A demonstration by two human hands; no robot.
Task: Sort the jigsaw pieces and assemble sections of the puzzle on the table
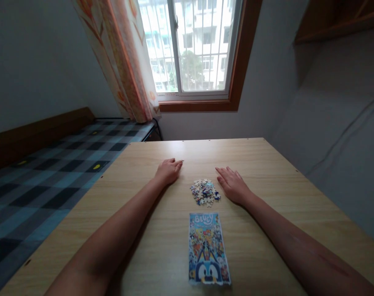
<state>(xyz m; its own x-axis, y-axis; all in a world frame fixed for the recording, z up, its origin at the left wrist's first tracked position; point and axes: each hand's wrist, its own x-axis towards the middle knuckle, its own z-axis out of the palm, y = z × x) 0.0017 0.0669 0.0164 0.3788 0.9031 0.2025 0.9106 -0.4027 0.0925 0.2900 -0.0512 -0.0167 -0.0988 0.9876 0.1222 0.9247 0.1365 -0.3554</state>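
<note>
A small heap of several loose jigsaw pieces (205, 192) lies in the middle of a light wooden table (267, 164). Nearer to me lies a colourful picture card (207, 248) printed with cartoon figures and the word "BLUEY". My left hand (169, 170) rests palm down on the table, left of the heap, fingers stretched out and together, holding nothing. My right hand (232, 184) lies flat just right of the heap, fingers extended, holding nothing. Neither hand touches the pieces.
A bed with a blue and black checked cover (51, 176) stands against the table's left side. Behind the table are a window (202, 45) with a wooden frame and an orange patterned curtain (125, 61). Grey walls close in on the right.
</note>
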